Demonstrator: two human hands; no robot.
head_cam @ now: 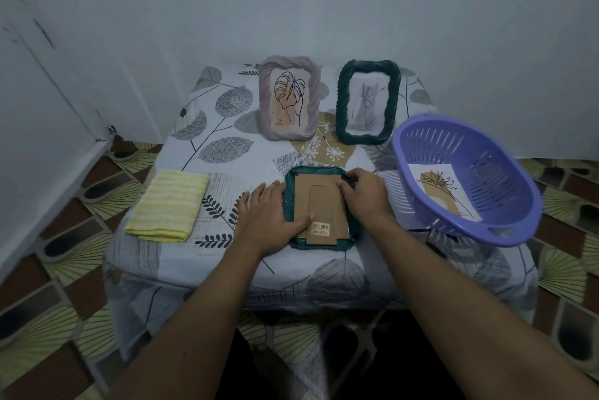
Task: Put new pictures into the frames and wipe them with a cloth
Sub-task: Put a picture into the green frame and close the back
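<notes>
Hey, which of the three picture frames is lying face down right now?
The dark green frame nearest the person, under both hands, lies face down with its cardboard back showing. The pink frame and the other dark green frame stand upright by the wall.

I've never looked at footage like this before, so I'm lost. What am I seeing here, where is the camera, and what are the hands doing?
There is no machine: a person wears one wide-angle camera on the head, looking down at their own arms. On the leaf-patterned tablecloth lies a dark green twisted-rim picture frame, face down, showing its brown cardboard backing. The left hand presses on its left side; the right hand fingers its upper right edge. Neither lifts it.

Left lies a folded yellow-and-white striped cloth. Behind stand a pale pink frame and another dark green frame. Right, a purple plastic colander holds a printed picture.
</notes>
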